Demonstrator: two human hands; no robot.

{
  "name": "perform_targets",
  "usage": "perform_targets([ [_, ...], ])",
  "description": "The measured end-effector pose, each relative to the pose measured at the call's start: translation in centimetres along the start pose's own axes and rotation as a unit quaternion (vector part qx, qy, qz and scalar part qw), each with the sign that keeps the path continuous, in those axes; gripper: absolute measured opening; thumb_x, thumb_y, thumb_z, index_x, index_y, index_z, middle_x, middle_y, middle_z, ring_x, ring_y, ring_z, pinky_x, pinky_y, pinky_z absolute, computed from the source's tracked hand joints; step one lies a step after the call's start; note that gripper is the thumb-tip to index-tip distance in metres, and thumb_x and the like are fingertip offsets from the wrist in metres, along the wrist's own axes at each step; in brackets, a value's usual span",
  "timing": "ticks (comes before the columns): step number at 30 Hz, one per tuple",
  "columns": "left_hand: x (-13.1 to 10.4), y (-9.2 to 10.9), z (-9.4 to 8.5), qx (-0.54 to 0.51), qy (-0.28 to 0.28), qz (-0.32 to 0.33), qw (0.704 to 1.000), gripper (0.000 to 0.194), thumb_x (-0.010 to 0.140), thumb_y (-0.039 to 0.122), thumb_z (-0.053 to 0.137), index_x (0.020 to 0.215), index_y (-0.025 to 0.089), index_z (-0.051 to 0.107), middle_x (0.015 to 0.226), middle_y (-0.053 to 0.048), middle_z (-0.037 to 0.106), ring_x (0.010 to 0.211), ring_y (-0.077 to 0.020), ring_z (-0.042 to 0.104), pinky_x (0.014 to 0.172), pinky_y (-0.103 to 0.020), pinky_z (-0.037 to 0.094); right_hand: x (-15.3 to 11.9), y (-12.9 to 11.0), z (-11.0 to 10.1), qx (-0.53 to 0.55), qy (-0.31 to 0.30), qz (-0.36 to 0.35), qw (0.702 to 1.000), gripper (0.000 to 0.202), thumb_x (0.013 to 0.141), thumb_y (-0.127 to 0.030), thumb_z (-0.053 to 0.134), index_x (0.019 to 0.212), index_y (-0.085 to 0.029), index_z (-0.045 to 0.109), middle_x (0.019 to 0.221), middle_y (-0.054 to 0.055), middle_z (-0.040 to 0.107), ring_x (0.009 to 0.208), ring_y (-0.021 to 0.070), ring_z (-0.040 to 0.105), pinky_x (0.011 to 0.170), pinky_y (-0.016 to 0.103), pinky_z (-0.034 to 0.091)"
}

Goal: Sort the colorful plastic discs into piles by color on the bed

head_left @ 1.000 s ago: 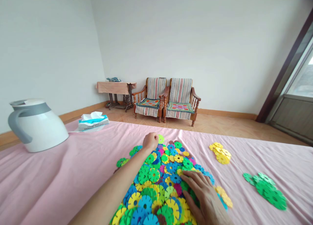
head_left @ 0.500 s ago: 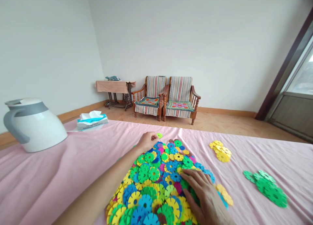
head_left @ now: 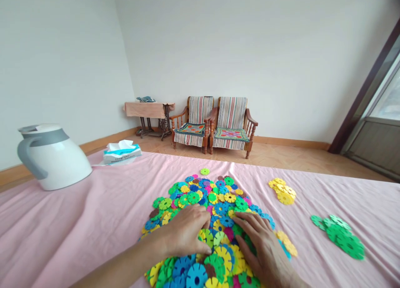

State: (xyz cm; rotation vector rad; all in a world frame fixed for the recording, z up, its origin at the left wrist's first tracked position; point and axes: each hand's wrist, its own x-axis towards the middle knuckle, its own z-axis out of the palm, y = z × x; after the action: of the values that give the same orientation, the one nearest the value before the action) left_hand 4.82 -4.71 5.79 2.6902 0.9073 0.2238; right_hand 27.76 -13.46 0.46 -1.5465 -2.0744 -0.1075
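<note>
Disc (head_left: 205, 171) left beyond pile (head_left: 218, 209) | left hand (head_left: 187, 229) nearer, over pile

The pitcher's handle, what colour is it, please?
The handle is grey, shown best in the head view.

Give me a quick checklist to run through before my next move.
1. Left hand free of any disc: cannot tell; its fingertips are over the pile.
2. Right hand on the mixed pile of slotted, multicoloured plastic discs: ok.
3. Round lime-green slotted disc clear of the pile's far edge: ok.
4. Flat yellow disc cluster apart from the flat green disc cluster: ok.
5. White-and-grey handled jug upright, clear of both hands: ok.
</note>
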Motion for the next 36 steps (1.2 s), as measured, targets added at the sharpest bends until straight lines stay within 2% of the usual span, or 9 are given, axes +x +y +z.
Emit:
perform_targets([
  [5, 0.3, -0.6, -0.9, -0.104, 0.001, -0.041, 0.994, 0.013, 0.068, 0.011, 0.065, 0.071, 0.019, 0.056, 0.069, 0.005, 0.057, 0.067, -0.0134, 0.053, 0.058, -0.022, 0.033, -0.2, 0.0, 0.1, 0.001, 0.001, 0.002, 1.000, 0.034, 0.092, -0.033, 0.049, 0.124, -0.026, 0.058, 0.124, 0.006, 0.061, 0.115, 0.0249, 0.054, 0.097, 0.044, 0.046],
  [9, 2.2, -3.0, -1.2, -0.180, 0.050, -0.092, 0.978, 0.009, 0.070, 0.008, 0.062, 0.070, 0.017, 0.060, 0.066, 0.005, 0.059, 0.066, -0.0128, 0.057, 0.058, -0.021, 0.039, -0.1, -0.1, 0.0, -0.003, 0.008, -0.001, 1.000, 0.034, 0.091, -0.032, 0.050, 0.123, -0.026, 0.059, 0.123, 0.007, 0.062, 0.113, 0.0253, 0.056, 0.096, 0.044, 0.047],
  [13, 6.3, -6.9, -0.9, -0.179, 0.107, -0.182, 0.961, 0.004, 0.083, 0.014, 0.061, 0.086, 0.012, 0.063, 0.078, -0.001, 0.064, 0.076, -0.0150, 0.062, 0.069, -0.026, 0.049, 0.1, -0.2, -0.1, -0.011, 0.016, -0.006, 1.000, 0.034, 0.089, -0.031, 0.052, 0.121, -0.025, 0.061, 0.121, 0.007, 0.064, 0.110, 0.0249, 0.058, 0.093, 0.041, 0.049],
  [17, 11.5, -10.2, -0.8, -0.165, 0.146, -0.274, 0.936, 0.027, 0.093, 0.031, 0.057, 0.115, 0.015, 0.058, 0.113, -0.008, 0.061, 0.094, -0.0200, 0.062, 0.080, -0.039, 0.054, 0.2, 0.0, -0.2, -0.025, 0.024, -0.021, 0.999, 0.033, 0.088, -0.031, 0.053, 0.119, -0.024, 0.062, 0.120, 0.007, 0.065, 0.108, 0.0250, 0.060, 0.091, 0.040, 0.050],
  [21, 15.7, -11.5, -0.6, -0.152, 0.174, -0.338, 0.912, 0.029, 0.093, 0.031, 0.057, 0.118, 0.017, 0.057, 0.119, -0.008, 0.058, 0.100, -0.0219, 0.061, 0.084, -0.041, 0.053, 0.3, 0.2, -0.2, -0.041, 0.027, -0.036, 0.998, 0.032, 0.088, -0.030, 0.054, 0.118, -0.022, 0.062, 0.118, 0.008, 0.066, 0.107, 0.0240, 0.061, 0.089, 0.038, 0.052],
  [24, 17.7, -11.6, -0.1, -0.142, 0.176, -0.367, 0.902, 0.029, 0.093, 0.031, 0.058, 0.118, 0.018, 0.057, 0.119, -0.008, 0.058, 0.101, -0.0220, 0.061, 0.084, -0.040, 0.053, 0.4, 0.3, -0.1, -0.049, 0.031, -0.046, 0.997, 0.032, 0.087, -0.028, 0.054, 0.117, -0.021, 0.063, 0.116, 0.008, 0.067, 0.104, 0.0240, 0.062, 0.086, 0.038, 0.053],
  [27, 18.3, -11.6, 0.2, -0.132, 0.171, -0.379, 0.900, 0.028, 0.092, 0.031, 0.058, 0.118, 0.018, 0.057, 0.119, -0.008, 0.058, 0.102, -0.0219, 0.060, 0.084, -0.040, 0.053, 0.5, 0.2, -0.1, -0.051, 0.029, -0.044, 0.997, 0.033, 0.087, -0.027, 0.054, 0.117, -0.021, 0.063, 0.116, 0.008, 0.067, 0.104, 0.0243, 0.062, 0.086, 0.039, 0.053],
  [31, 17.3, -11.1, -0.2, -0.122, 0.170, -0.353, 0.912, 0.029, 0.093, 0.031, 0.058, 0.119, 0.018, 0.056, 0.120, -0.008, 0.058, 0.103, -0.0223, 0.060, 0.085, -0.041, 0.052, 0.5, 0.1, -0.2, -0.041, 0.021, -0.029, 0.999, 0.034, 0.087, -0.027, 0.054, 0.119, -0.022, 0.062, 0.118, 0.008, 0.066, 0.106, 0.0243, 0.061, 0.090, 0.040, 0.051],
  [36, 13.5, -7.8, -0.8, -0.152, 0.125, -0.210, 0.958, 0.021, 0.092, 0.028, 0.058, 0.107, 0.014, 0.061, 0.107, -0.006, 0.064, 0.093, -0.0191, 0.063, 0.081, -0.037, 0.053, 0.2, 0.1, -0.1, -0.020, 0.020, -0.014, 0.999, 0.034, 0.088, -0.029, 0.054, 0.121, -0.024, 0.060, 0.121, 0.007, 0.064, 0.110, 0.0244, 0.058, 0.093, 0.040, 0.049],
])
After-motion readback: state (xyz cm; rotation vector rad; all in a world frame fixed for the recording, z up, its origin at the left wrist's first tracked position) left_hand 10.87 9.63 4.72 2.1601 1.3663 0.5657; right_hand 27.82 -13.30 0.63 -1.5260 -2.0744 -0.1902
